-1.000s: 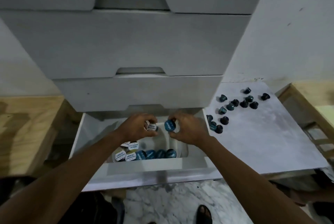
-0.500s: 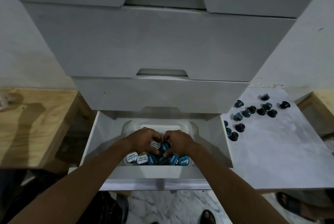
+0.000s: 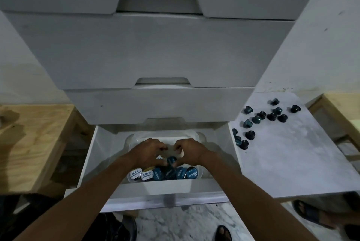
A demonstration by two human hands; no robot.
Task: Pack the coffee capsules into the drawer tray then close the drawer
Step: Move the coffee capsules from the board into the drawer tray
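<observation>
The bottom drawer [image 3: 165,187] is pulled open, and a clear plastic tray [image 3: 201,137] sits inside it. Several coffee capsules [image 3: 146,175] with white or blue lids lie in a row along the tray's front. Both hands are inside the tray, close together just above that row. My left hand [image 3: 149,151] pinches a white-lidded capsule [image 3: 159,157]. My right hand [image 3: 188,151] pinches a blue capsule [image 3: 171,161]. More loose dark and teal capsules [image 3: 261,118] lie scattered on the white table [image 3: 292,159] to the right of the drawer.
Closed grey drawers [image 3: 148,50] overhang the open one. Wooden surfaces flank the unit on the left [image 3: 29,143] and far right [image 3: 341,108]. On the marble floor are a sandalled foot [image 3: 311,214] at the lower right and another foot [image 3: 224,233] at the bottom.
Both hands have lowered from above the tray's middle to its front row, each carrying its capsule. The camera has moved closer and tilted.
</observation>
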